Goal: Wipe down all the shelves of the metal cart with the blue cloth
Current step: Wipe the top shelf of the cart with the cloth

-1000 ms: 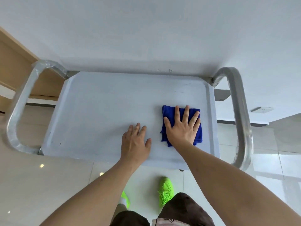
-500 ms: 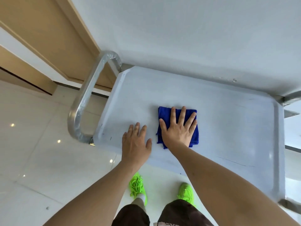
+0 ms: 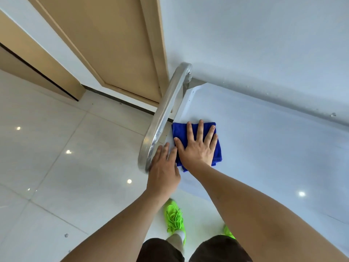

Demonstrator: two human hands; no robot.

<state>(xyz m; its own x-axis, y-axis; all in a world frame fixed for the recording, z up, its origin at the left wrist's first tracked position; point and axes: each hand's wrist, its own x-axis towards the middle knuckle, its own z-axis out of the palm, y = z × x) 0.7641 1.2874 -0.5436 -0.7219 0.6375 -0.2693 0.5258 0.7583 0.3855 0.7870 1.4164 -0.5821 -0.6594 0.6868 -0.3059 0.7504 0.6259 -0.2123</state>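
The metal cart's top shelf (image 3: 264,140) is a pale grey tray seen from above, running from the centre to the right edge. A folded blue cloth (image 3: 217,148) lies at the shelf's left end, by the rim. My right hand (image 3: 196,146) presses flat on the cloth with fingers spread and straight. My left hand (image 3: 164,167) rests flat on the shelf's near-left corner, fingers straight, touching the curved steel handle (image 3: 164,118) at that end. The lower shelves are hidden under the top one.
A white wall (image 3: 264,44) runs right behind the cart. A tan wooden door (image 3: 117,46) stands to the left of it. Glossy pale floor tiles (image 3: 56,148) lie on the left. My green shoes (image 3: 173,218) are below the shelf's near edge.
My right hand has slid the cloth from the right part of the shelf to its left end. My left hand moved left with it, reaching the handle. The view swung left.
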